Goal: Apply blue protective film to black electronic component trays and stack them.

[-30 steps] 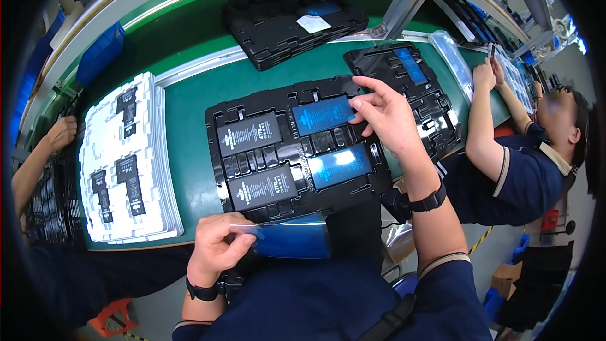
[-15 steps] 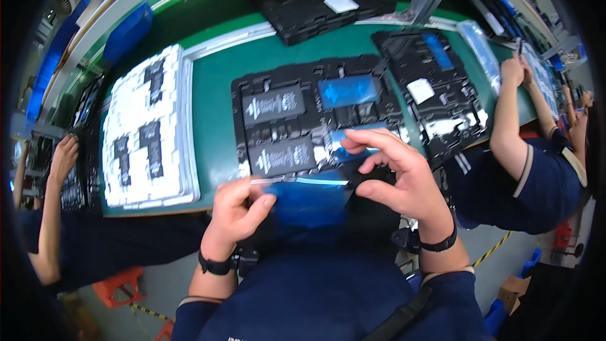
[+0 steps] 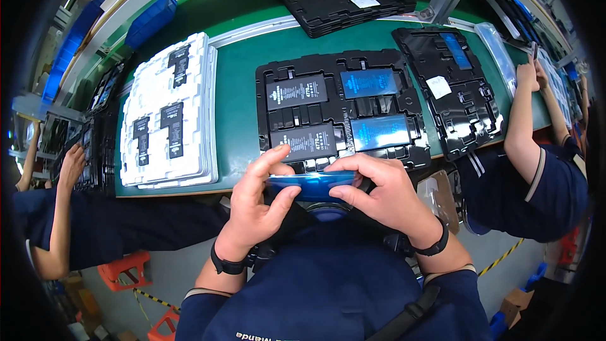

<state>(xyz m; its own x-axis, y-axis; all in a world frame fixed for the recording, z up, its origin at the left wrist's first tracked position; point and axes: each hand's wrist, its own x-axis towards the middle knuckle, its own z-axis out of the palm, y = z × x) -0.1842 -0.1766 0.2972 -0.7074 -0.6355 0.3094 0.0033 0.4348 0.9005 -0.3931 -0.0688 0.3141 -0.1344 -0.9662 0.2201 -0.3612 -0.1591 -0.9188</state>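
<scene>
Close to my body, a flat battery covered in glossy blue film (image 3: 310, 184) is tilted so that I see it nearly edge-on. My left hand (image 3: 259, 196) holds its left end, thumb on the near face and index finger raised above the top edge. The right end is pinched between the thumb and fingers of my right hand (image 3: 385, 191). Just beyond lies a black moulded tray (image 3: 338, 108). Two black batteries, one of them this far battery (image 3: 297, 93), fill its left side; two blue-filmed ones, including this near one (image 3: 380, 132), lie on its right.
Left of the tray, stacked white trays (image 3: 136, 161) carry several small black batteries. Another black tray (image 3: 470, 110) lies to the right, and stacked black trays (image 3: 344, 9) stand at the back. Co-workers' arms reach in at both sides, one arm (image 3: 521, 107) at the right.
My right fingers have closed from a loose curl onto the battery's right end. The blue piece has tilted up and looks narrower. The view has shifted, so the trays appear further right.
</scene>
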